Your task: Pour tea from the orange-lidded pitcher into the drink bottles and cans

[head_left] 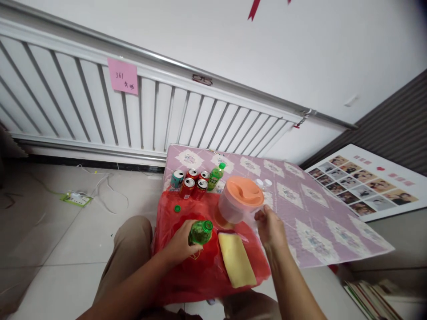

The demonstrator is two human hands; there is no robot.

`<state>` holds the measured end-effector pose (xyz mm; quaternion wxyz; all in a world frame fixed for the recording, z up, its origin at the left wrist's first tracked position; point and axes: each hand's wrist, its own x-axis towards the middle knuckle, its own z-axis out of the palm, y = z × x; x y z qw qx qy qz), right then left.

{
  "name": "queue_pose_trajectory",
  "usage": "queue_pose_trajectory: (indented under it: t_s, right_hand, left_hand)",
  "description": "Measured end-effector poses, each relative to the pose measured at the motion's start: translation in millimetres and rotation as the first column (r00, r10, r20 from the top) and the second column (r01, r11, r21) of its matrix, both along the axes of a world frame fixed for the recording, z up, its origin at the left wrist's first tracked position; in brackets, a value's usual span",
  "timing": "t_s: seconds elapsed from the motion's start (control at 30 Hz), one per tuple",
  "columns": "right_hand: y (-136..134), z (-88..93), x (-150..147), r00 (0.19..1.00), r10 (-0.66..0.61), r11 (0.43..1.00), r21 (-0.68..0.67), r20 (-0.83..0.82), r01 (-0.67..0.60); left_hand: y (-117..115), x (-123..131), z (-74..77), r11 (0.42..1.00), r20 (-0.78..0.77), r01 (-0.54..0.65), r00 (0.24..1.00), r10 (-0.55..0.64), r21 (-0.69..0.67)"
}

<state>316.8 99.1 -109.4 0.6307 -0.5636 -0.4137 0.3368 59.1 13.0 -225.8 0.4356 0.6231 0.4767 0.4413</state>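
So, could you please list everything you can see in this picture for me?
green bottle: one, green, held over the red sheet
pitcher: one, clear with orange lid, mid-table
loose cap: one, green, on the red sheet
standing bottle: one, green, beside the cans
cans: five, four red and one teal, table's far-left corner
cloth: one, yellow, on the red sheet
red sheet: one, red, table's near-left part
table: one, purple patterned cover
white caps: two, white, behind the pitcher
note: one, pink, on the slatted panel
power strip: one, green, floor left
photo board: one, white, right
left hand: around the green bottle
right hand: at the pitcher's side, grip unclear
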Motion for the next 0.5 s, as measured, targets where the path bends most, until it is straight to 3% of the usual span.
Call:
queue_pose_trajectory:
  t_s: [0.3, 0.5]
  right_hand:
    - [20, -68.3, -34, 0.987, -0.064, 0.998, -0.004, -0.148, 0.065]
    - [13, -79.6, -36, 0.988, -0.046, 0.999, -0.029, -0.148, 0.042]
  left_hand:
    - [0, 4, -1.3, 1.000, -0.015, -0.018, 1.000, 0.017, -0.012]
    - [-2, 6, -4.4, 0.999, 0.012, -0.033, 0.999, 0.033, -0.004]
